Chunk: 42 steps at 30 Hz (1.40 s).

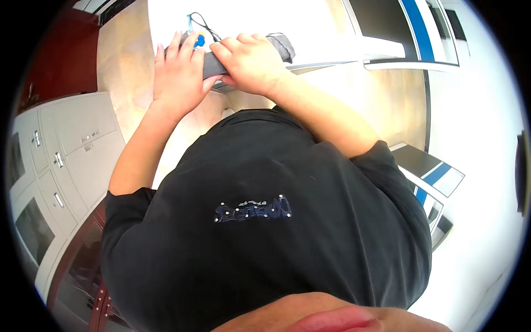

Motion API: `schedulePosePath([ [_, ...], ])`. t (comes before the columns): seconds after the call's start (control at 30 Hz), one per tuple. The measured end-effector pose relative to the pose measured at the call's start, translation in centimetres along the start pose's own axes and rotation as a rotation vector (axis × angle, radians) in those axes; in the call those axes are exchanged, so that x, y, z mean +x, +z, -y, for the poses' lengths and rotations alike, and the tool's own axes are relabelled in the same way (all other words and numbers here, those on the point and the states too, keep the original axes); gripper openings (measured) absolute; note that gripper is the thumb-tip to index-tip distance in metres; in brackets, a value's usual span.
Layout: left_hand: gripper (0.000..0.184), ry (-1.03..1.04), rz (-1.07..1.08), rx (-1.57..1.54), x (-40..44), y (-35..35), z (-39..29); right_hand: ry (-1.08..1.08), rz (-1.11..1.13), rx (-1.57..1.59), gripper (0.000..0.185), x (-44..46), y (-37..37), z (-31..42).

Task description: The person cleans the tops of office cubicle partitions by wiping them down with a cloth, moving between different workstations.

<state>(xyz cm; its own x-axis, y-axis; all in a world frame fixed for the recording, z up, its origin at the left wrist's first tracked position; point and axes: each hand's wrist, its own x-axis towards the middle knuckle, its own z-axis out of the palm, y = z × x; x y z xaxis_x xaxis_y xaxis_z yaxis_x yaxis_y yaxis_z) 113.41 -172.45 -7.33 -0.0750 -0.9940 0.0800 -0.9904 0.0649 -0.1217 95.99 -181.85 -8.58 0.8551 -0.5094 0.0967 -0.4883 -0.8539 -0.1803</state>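
Observation:
Both hands are at the near edge of a white table (326, 47), on a dark grey object (213, 65) whose full shape is hidden under them. My left hand (180, 74) lies over its left part, palm down, fingers spread and pointing away. My right hand (249, 62) rests on its right end, fingers bent over it, the thumb below near the left thumb. Just beyond the left fingers is a small blue item (199, 41). A black cable (203, 23) loops behind the hands. Beside my right hand lies a crumpled dark grey cloth-like item (281, 47).
Light grey cabinets (77, 127) with metal handles stand on the left, near a dark red surface (61, 55). A black, blue and white panel (387, 25) is at the upper right. Another similar unit (428, 169) is beside my right arm.

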Motion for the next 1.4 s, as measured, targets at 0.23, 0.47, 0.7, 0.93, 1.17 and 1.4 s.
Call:
schedulePosePath([
  [0.23, 0.064, 0.148, -0.111, -0.234, 8.4, 1.7, -9.5, -0.015, -0.210, -0.037, 0.055, -6.0, -0.2, -11.0],
  [0.47, 0.057, 0.167, 0.029, -0.249, 18.2, -0.6, -21.6, -0.009, -0.190, -0.004, 0.052, -12.9, -2.8, -24.6],
  [0.7, 0.047, 0.054, 0.113, -0.199, 23.9, -0.9, -30.9, -0.039, -0.224, 0.016, 0.051, -18.2, -5.1, -33.5],
  [0.93, 0.044, 0.059, 0.036, -0.203, 23.6, -0.3, -30.9, 0.070, 0.130, 0.031, 0.052, -16.9, -7.9, -35.1],
  [1.17, 0.050, 0.040, -0.034, -0.218, 20.0, 0.2, -27.9, -0.162, -0.048, -0.068, 0.047, -15.7, -7.1, -32.8],
  [1.4, 0.057, 0.074, -0.074, -0.246, 14.3, 0.4, -19.6, -0.135, 0.040, -0.063, 0.044, -10.9, -6.0, -24.5],
])
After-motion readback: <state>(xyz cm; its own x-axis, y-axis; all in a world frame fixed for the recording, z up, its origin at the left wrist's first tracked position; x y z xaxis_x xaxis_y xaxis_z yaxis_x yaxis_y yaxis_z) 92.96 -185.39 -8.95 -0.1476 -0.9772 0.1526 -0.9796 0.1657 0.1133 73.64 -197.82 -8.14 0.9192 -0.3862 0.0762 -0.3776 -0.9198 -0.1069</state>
